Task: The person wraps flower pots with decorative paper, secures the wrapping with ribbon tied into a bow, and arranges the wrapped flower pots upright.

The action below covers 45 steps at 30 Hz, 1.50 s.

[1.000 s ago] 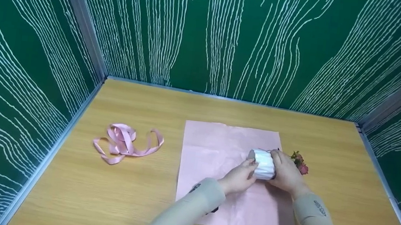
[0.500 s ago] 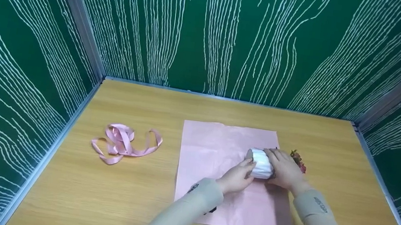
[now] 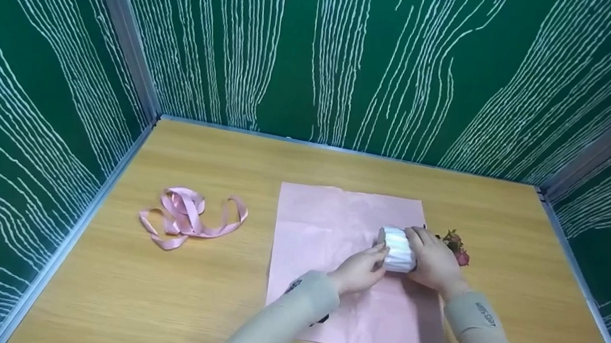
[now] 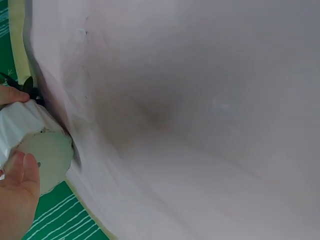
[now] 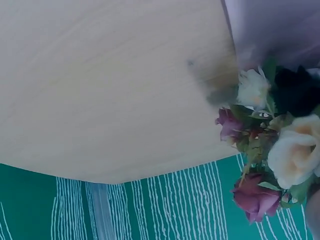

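Note:
A white ribbed flower pot [image 3: 399,249] lies tipped on its side over a pink sheet of paper [image 3: 318,213], its flat base facing left. My left hand [image 3: 360,270] holds the base end; the left wrist view shows its fingers against the pale round bottom [image 4: 55,157]. Around the rim end, my right hand [image 3: 438,262] grips the pot. Roses and leaves [image 3: 457,247] stick out to the right beyond that hand. Seen from the right wrist, they include a cream rose [image 5: 292,152] and a dusky pink rose [image 5: 256,197]. My right palm hides the rim.
A loose tangle of pink satin ribbon [image 3: 194,216] lies on the wooden table [image 3: 199,297] to the left. Part of a small black object [image 3: 321,320] shows beside my left sleeve. Green walls with white wavy lines [image 3: 296,49] enclose the table.
The pot stays nearly in place between both hands. The flowers dipped behind my right hand half a second ago and show more again now. The ribbon and paper have not moved.

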Tool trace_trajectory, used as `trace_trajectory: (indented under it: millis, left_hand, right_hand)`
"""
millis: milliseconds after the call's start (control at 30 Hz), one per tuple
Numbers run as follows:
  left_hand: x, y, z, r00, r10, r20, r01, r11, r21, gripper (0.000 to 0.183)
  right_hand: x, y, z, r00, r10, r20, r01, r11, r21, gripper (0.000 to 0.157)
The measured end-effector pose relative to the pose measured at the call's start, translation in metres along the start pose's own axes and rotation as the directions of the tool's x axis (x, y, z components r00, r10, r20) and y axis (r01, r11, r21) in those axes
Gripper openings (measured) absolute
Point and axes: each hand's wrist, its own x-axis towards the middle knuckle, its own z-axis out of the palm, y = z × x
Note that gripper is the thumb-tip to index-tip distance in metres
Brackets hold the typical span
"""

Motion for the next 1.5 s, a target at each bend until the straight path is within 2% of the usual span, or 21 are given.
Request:
trace_trajectory:
  millis: [333,467,600,733,867,967,1100,1267,1500]
  left_hand:
    - [0.0,-0.003,0.003,0.998,0.046,0.042,-0.046,0.999,-0.006,0.053]
    - [0.0,-0.005,0.001,0.998,0.046,0.049,-0.047,0.999,0.002,0.051]
    - [0.001,-0.006,-0.002,0.998,0.048,0.047,-0.049,0.999,0.016,0.05]
    - [0.001,-0.007,-0.006,0.999,0.028,0.032,-0.028,1.0,-0.002,0.048]
    - [-0.003,-0.012,-0.012,1.0,-0.01,0.008,0.01,1.0,-0.03,0.045]
    - [-0.008,-0.021,-0.018,0.999,-0.028,-0.017,0.027,0.998,-0.048,0.041]
    - [-0.016,-0.038,-0.029,0.996,-0.062,-0.058,0.056,0.994,-0.097,0.038]
    - [-0.028,-0.056,-0.048,0.988,-0.108,-0.112,0.091,0.985,-0.148,0.036]
    - [-0.044,-0.078,-0.076,0.966,-0.172,-0.194,0.138,0.975,-0.174,0.034]
  right_hand:
    - [-0.002,0.006,0.007,0.999,-0.018,-0.041,0.02,0.999,0.046,0.089]
    - [-0.002,0.005,0.0,1.0,-0.014,0.012,0.014,0.997,0.074,0.095]
    - [-0.001,0.002,-0.012,0.994,0.03,0.103,-0.046,0.987,0.157,0.097]
    - [0.002,-0.004,-0.02,0.985,0.102,0.14,-0.134,0.961,0.242,0.078]
    - [0.008,-0.01,-0.014,0.981,0.182,0.07,-0.194,0.935,0.297,0.054]
    - [0.013,-0.016,-0.006,0.98,0.199,-0.015,-0.185,0.933,0.309,0.046]
    - [0.017,-0.021,0.003,0.977,0.197,-0.079,-0.171,0.95,0.26,0.041]
    - [0.015,-0.023,0.012,0.97,0.224,-0.098,-0.203,0.961,0.188,0.04]
    - [0.016,-0.025,0.018,0.968,0.223,-0.111,-0.204,0.966,0.16,0.041]
